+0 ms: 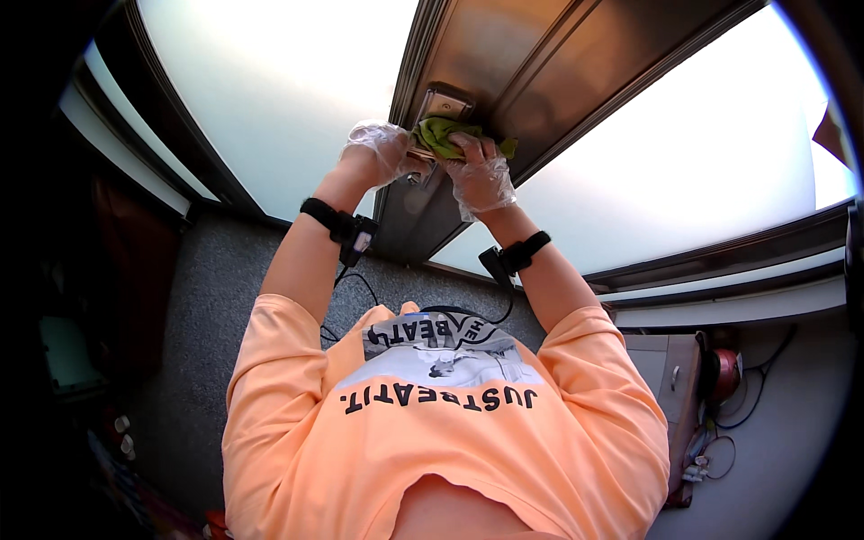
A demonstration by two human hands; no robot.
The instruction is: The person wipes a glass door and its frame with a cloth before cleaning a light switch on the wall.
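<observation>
My left hand (380,148), in a clear plastic glove, is closed at the handle of a dark brown metal door (531,76). Its fingers curl around the door handle (420,154), most of which is hidden by the hand and a cloth. My right hand (484,176), gloved the same way, grips a green cloth (436,135) and presses it against the handle, just below the silver lock plate (447,105). One end of the cloth sticks out past the right fingers. A shiny lock cylinder (414,178) shows under the handle, between the hands.
Bright frosted glass panes (279,81) flank the door's brown middle. Grey speckled flooring (216,288) lies below. At the right stand a light-coloured cabinet (661,369), a red round object (722,373) and loose cables (720,450). Black straps with small devices (358,238) circle both forearms.
</observation>
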